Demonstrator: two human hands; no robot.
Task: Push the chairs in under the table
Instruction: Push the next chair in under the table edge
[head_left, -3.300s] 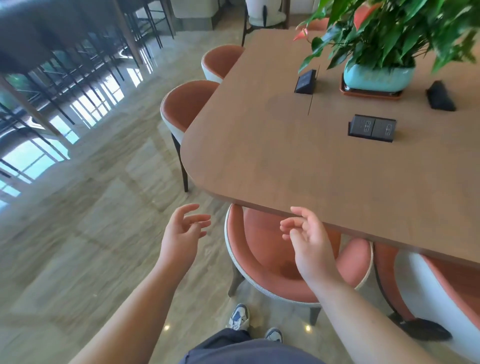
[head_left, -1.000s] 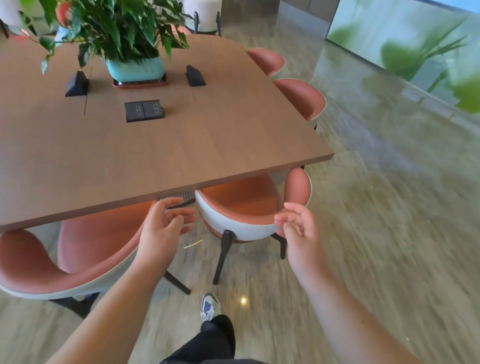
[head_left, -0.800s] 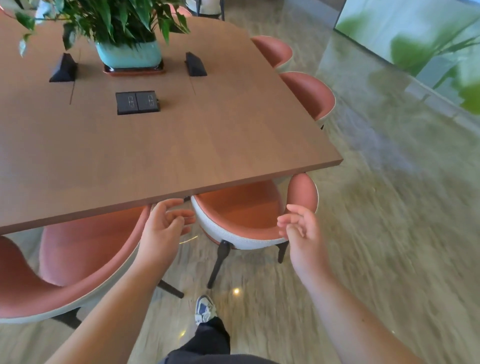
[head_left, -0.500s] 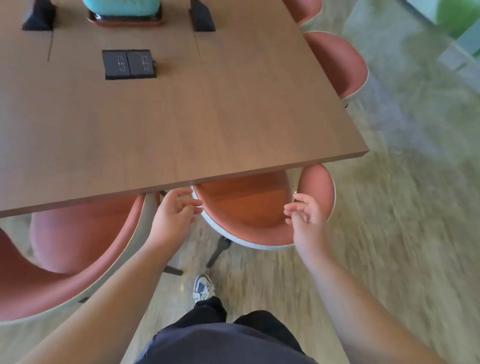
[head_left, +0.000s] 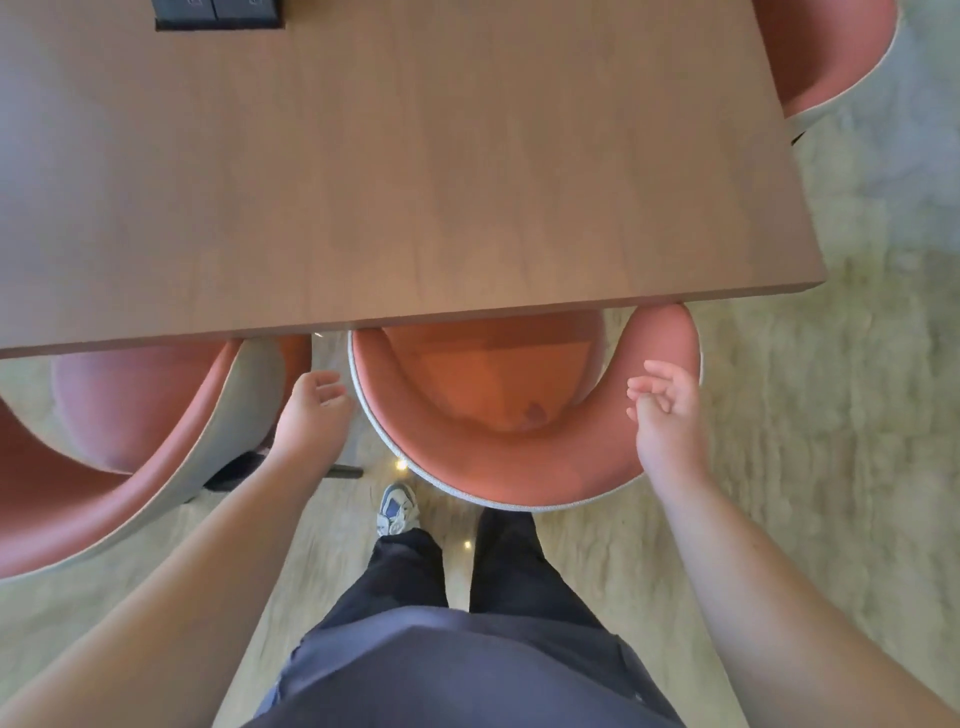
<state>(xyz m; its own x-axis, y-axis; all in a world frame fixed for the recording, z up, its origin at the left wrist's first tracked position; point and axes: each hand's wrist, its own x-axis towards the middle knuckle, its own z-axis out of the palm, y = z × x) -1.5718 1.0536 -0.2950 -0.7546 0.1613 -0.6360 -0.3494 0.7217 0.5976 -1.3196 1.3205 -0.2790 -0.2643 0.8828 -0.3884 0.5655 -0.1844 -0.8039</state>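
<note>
A salmon-upholstered chair (head_left: 498, 415) with a pale outer shell stands right in front of me, its seat partly under the near edge of the wooden table (head_left: 415, 182). My left hand (head_left: 314, 410) hovers beside the chair's left rim, fingers loose, holding nothing. My right hand (head_left: 667, 410) is over the chair's right armrest, fingers relaxed and slightly curled, gripping nothing. Whether either hand touches the chair I cannot tell. A second salmon chair (head_left: 119, 447) sits to the left, farther out from the table.
A third salmon chair (head_left: 826, 52) is at the table's right side, top right. A black socket box (head_left: 218, 13) lies on the tabletop at the top edge. My legs and one shoe (head_left: 397, 506) stand on the pale stone floor (head_left: 857, 415).
I have stepped closer and the view has tilted down over the right-hand chair. Both hands have spread apart to either side of its backrest.
</note>
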